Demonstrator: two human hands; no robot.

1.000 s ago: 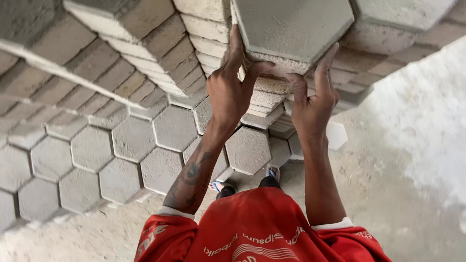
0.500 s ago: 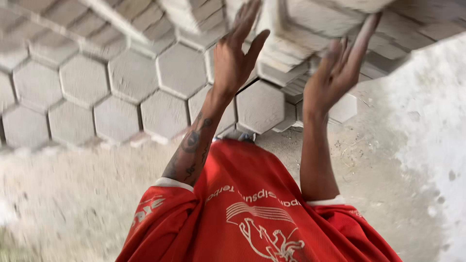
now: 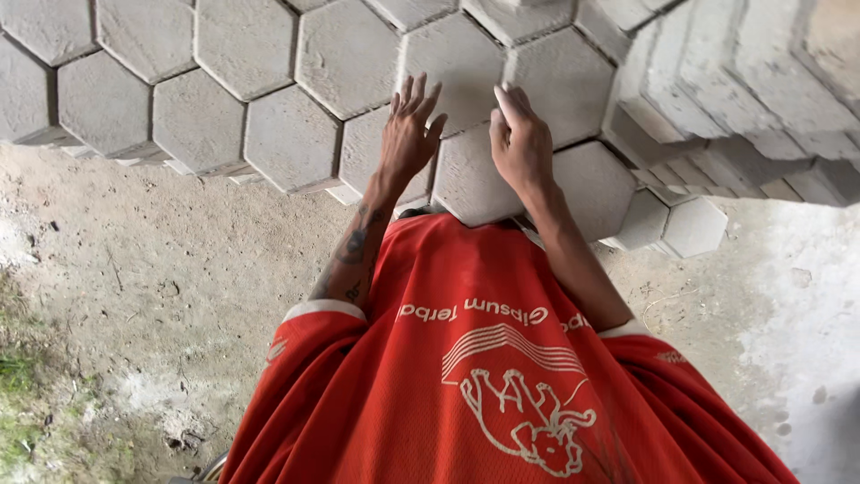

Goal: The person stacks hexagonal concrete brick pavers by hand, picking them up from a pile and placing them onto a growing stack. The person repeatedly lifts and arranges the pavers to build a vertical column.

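A grey hexagonal paver block (image 3: pixel 473 190) lies at the near edge of the laid hexagonal paving (image 3: pixel 269 134), just in front of my red shirt. My right hand (image 3: pixel 521 143) lies on the block's top right edge, its fingers together and curled over it. My left hand (image 3: pixel 408 134) is beside the block's left edge with fingers spread, resting on the neighbouring paver (image 3: pixel 372 152). My tattooed left forearm reaches up from the bottom.
Bare sandy ground (image 3: pixel 161 296) lies left of me, with some grass at the lower left. A tall stack of paver blocks (image 3: pixel 743 99) stands at the upper right. Pale concrete (image 3: pixel 797 323) is on the right.
Both hands held a hexagonal block up by the stack a second ago. They have come down with it to the edge of the laid paving, and my left fingers have spread.
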